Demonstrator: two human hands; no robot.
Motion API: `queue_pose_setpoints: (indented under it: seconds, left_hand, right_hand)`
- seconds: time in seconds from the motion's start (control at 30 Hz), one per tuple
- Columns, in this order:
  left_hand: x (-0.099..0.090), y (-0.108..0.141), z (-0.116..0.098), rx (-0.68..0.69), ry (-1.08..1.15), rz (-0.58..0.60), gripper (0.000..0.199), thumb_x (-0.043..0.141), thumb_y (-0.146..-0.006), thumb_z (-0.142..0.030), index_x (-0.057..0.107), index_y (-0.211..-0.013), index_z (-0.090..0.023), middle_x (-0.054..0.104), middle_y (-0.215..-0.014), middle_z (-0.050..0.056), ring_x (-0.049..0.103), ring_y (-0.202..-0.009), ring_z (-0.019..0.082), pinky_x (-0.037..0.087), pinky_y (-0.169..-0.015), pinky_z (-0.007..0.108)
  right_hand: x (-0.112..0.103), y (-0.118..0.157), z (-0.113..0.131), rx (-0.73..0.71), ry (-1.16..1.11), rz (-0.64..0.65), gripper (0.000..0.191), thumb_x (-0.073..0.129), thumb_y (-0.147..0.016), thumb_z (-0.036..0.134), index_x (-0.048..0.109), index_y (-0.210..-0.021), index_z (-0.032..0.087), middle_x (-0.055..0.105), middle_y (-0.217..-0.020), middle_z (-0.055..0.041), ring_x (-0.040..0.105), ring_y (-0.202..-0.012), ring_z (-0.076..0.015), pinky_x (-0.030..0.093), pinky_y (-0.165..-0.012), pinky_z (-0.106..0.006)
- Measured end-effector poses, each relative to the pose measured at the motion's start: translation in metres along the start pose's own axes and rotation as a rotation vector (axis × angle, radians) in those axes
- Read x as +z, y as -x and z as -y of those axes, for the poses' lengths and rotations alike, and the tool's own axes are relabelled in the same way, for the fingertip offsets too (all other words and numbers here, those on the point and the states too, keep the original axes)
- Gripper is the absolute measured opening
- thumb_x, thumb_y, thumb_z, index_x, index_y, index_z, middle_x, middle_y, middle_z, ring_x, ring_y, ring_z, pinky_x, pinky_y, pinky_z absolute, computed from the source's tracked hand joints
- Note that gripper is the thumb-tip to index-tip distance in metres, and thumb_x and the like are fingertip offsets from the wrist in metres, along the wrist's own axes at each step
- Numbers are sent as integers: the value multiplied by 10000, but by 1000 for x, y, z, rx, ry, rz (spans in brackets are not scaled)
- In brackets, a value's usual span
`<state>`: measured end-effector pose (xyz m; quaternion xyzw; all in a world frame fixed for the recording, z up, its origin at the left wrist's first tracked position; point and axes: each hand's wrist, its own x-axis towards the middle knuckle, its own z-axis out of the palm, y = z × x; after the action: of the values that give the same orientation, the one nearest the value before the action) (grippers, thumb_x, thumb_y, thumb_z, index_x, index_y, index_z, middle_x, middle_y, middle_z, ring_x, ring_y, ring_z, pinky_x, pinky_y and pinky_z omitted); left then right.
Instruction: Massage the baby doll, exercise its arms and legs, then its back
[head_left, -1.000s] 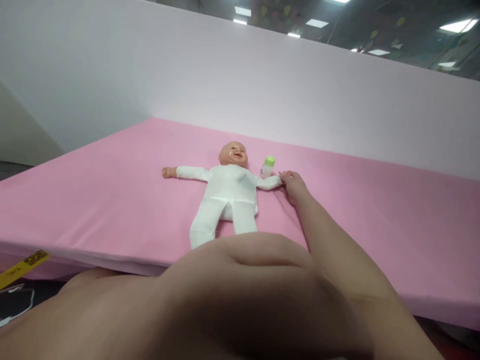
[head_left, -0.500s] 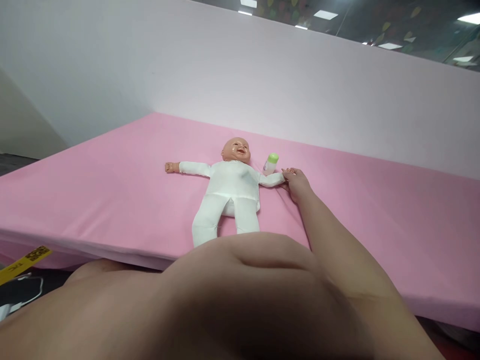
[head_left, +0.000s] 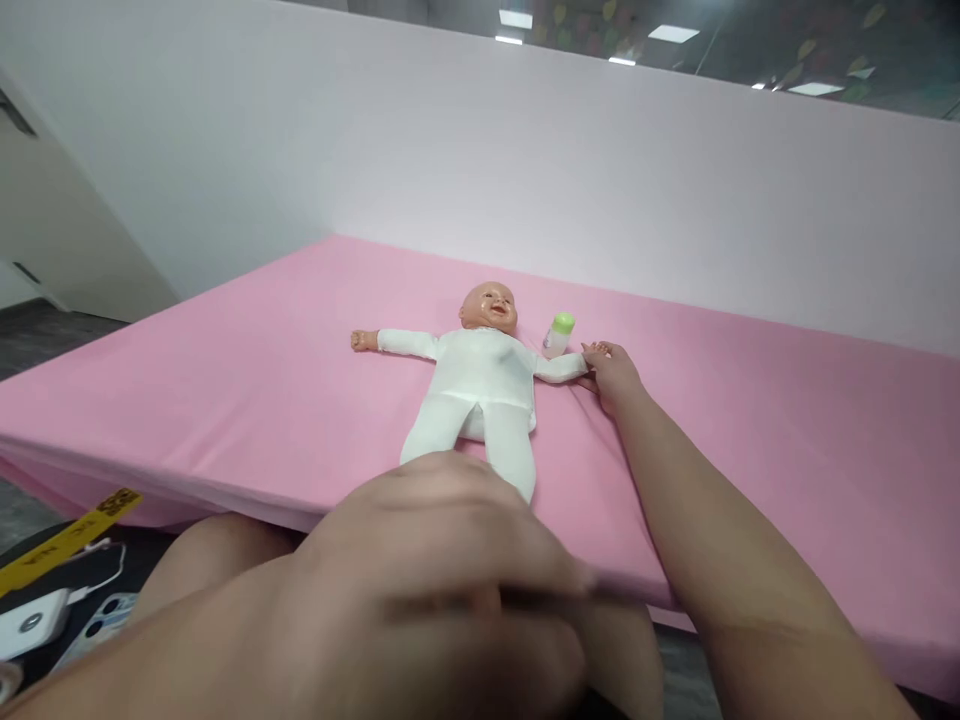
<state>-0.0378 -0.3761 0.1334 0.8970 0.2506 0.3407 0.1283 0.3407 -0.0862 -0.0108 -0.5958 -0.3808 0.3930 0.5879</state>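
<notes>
A baby doll (head_left: 487, 365) lies on its back on a pink padded surface, its arms spread wide and its body covered in white cloth. My right hand (head_left: 616, 378) pinches the doll's hand on the right side, fingers closed around it. Just beyond that arm stands a small bottle (head_left: 557, 337) with a green cap and a pale body. Close to the camera, my left hand (head_left: 442, 560) is large and smeared by motion. It hides the doll's lower legs, and its fingers look bent, though what they hold, if anything, cannot be made out.
The pink surface (head_left: 247, 370) runs up to a white wall (head_left: 487, 160) topped by dark glass. At lower left are a yellow strap (head_left: 67, 545), a white device with a cable (head_left: 37, 622) and a phone-like object (head_left: 97, 625), near my knee.
My left hand has moved so that its blurred fingers now show. My right hand keeps its hold on the doll's hand. The view has shifted a little, bringing more of the lower left into sight.
</notes>
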Motion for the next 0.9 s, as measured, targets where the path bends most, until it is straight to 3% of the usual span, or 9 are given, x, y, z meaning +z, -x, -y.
queue_pose_setpoints:
  seconds: [0.13, 0.23, 0.33, 0.4, 0.5, 0.67, 0.73, 0.83, 0.9]
  left_hand:
    - [12, 33, 28, -125, -137, -39, 507, 707, -878, -247, 683, -1379, -317, 626, -1505, 86, 638, -1337, 321, 601, -1095, 471]
    - [32, 73, 47, -235, -217, -19, 599, 739, -900, -374, 608, -1482, -314, 443, -1673, 111, 473, -1507, 400, 544, -1153, 558]
    - [55, 100, 56, -263, -322, 58, 872, 877, -795, -504, 525, -1573, -328, 297, -1753, 123, 347, -1570, 478, 485, -1181, 649]
    - [68, 107, 59, -277, -366, 54, 961, 912, -767, -472, 473, -1607, -316, 200, -1782, 146, 324, -1576, 495, 469, -1184, 671]
    - [81, 104, 62, -296, -378, -5, 913, 854, -842, -381, 406, -1634, -303, 131, -1790, 175, 334, -1582, 464, 488, -1183, 624]
    - [81, 98, 64, -351, -248, -153, 809, 745, -930, -378, 366, -1638, -284, 178, -1778, 181, 419, -1556, 394, 520, -1183, 517]
    - [77, 96, 62, -355, -177, -214, 756, 701, -939, -314, 387, -1625, -275, 239, -1763, 174, 406, -1565, 385, 510, -1194, 516]
    - [69, 91, 59, -376, -104, -321, 673, 677, -923, -249, 482, -1566, -278, 310, -1742, 153, 392, -1571, 393, 478, -1222, 544]
    - [62, 84, 57, -386, -74, -390, 587, 695, -905, -242, 577, -1478, -289, 342, -1732, 126, 416, -1556, 395, 465, -1233, 556]
  right_hand:
    - [-1, -10, -7, 12, 3, 16, 557, 769, -798, 151, 538, -1288, 282, 653, -1293, -66, 746, -1008, -230, 725, -742, -415]
    - [-1, -10, -7, 2, 21, 24, 551, 776, -810, 165, 546, -1296, 284, 666, -1269, -72, 747, -1010, -233, 725, -754, -398]
    - [-1, -6, -5, -7, 41, 22, 570, 774, -808, 167, 548, -1318, 282, 655, -1319, -89, 748, -1033, -246, 726, -774, -409]
    - [-1, -1, -3, -11, 38, 21, 614, 772, -806, 175, 527, -1359, 282, 626, -1393, -100, 746, -1060, -256, 726, -785, -429]
    - [0, 5, 1, -8, -13, 54, 715, 774, -824, 222, 449, -1455, 303, 555, -1518, -106, 731, -1130, -265, 723, -809, -455]
    - [3, 14, 7, 16, 10, 23, 849, 732, -854, 245, 293, -1576, 317, 477, -1611, -143, 732, -1155, -263, 715, -820, -458]
    - [7, 21, 11, -100, 73, -38, 814, 717, -882, 284, 294, -1578, 296, 515, -1585, -150, 721, -1196, -269, 700, -867, -446]
    - [19, 39, 22, -417, 146, -119, 723, 721, -922, 379, 363, -1541, 269, 601, -1503, -141, 691, -1266, -276, 647, -994, -449]
    - [32, 58, 29, -615, 180, -98, 687, 722, -927, 398, 403, -1520, 257, 613, -1491, -140, 679, -1286, -278, 613, -1040, -453]
